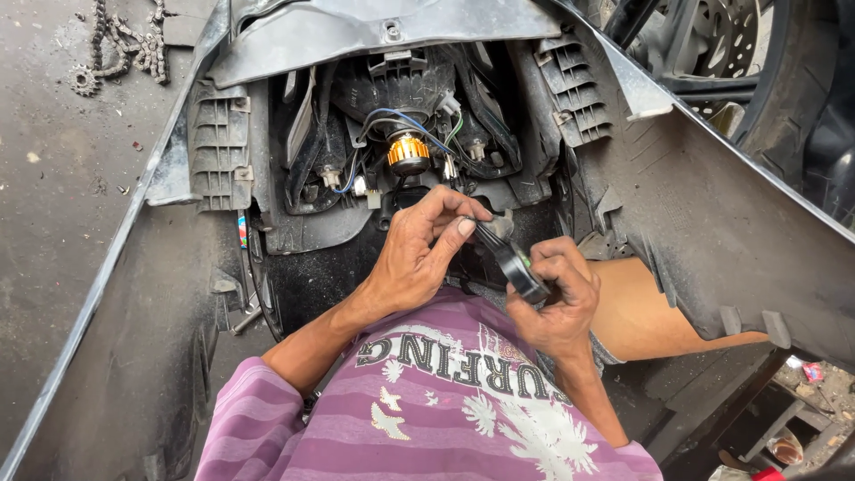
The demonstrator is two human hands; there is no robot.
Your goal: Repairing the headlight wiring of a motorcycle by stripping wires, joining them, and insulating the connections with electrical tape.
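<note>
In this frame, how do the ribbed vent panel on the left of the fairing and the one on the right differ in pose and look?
The left vent panel stands nearly upright and faces the camera squarely, while the right vent panel leans at a clear slant. The left one sits lower in view; the right one sits higher, near the top edge. Both are grey ribbed plastic, flanking the headlight housing with its gold-finned bulb. Neither hand touches them: the left hand and right hand hold a black tape roll.

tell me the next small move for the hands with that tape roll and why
Probably pull the strip a little longer: the right hand grips the black tape roll, the left hand pinches its free end, and the loose wires sit farther up.
</note>
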